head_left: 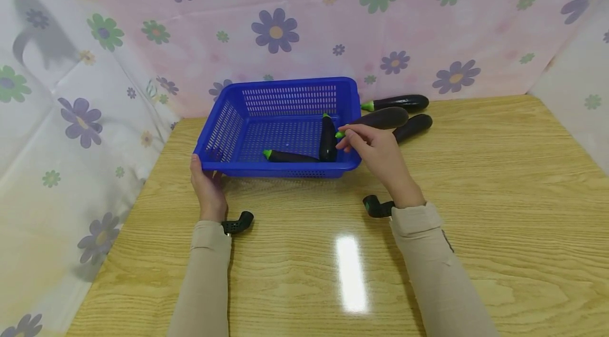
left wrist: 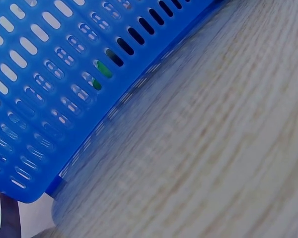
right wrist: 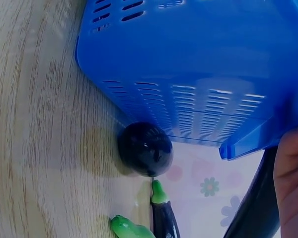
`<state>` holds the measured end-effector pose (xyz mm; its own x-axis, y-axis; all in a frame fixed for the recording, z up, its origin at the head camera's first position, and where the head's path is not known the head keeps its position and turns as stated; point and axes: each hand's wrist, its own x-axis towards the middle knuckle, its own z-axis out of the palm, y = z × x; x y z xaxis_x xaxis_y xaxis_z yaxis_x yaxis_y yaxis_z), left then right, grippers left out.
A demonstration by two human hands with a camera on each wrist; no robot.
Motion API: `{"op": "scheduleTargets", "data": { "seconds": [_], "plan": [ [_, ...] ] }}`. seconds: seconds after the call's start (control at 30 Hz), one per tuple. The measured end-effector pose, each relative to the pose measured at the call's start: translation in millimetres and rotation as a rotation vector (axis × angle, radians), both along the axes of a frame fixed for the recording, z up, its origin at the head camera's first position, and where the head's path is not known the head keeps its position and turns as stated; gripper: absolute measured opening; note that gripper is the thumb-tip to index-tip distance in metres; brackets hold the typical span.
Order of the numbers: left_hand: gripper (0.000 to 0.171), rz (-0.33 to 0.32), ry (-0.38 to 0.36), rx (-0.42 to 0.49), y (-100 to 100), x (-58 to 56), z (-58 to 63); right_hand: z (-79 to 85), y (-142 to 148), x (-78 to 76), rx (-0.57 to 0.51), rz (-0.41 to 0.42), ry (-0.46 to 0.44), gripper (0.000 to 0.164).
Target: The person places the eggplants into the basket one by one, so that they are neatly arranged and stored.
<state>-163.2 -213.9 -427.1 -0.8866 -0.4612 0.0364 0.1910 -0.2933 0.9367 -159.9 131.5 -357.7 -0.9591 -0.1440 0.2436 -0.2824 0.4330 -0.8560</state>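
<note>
head view: left hand (head_left: 208,189) grips the rectangular blue plastic basket (head_left: 280,166), right hand (head_left: 376,149) pinches one long, green-stemmed, blackish eggplant (head_left: 387,117).

I see both of the person's arms stretched forward, well apart, in beige sleeves (head_left: 202,279) that leave the wrists bare. The left forearm points almost straight ahead, and the left hand (head_left: 208,189) sits at the end of it with its thumb raised along the outer side and its fingers curved inward in a grip, partly hidden from me. The right forearm slants in toward the middle. The right hand (head_left: 376,149) reaches farther forward than the left, wrist bent inward, its thumb and fingers brought together in a pinch.
</note>
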Motion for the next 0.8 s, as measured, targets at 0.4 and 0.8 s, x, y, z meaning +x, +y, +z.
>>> {"op": "scheduleTargets", "data": {
  "seconds": [0.4,0.8],
  "plan": [
    [0.048,0.009,0.005,0.001,0.4,-1.0,-1.3,4.4,-2.7,0.3,0.0,-0.07,-0.012,0.033],
    [0.049,0.003,-0.003,-0.021,0.9,0.5,-2.7,9.5,1.9,0.9,-0.128,-0.119,-0.167,0.035]
  ]
}}
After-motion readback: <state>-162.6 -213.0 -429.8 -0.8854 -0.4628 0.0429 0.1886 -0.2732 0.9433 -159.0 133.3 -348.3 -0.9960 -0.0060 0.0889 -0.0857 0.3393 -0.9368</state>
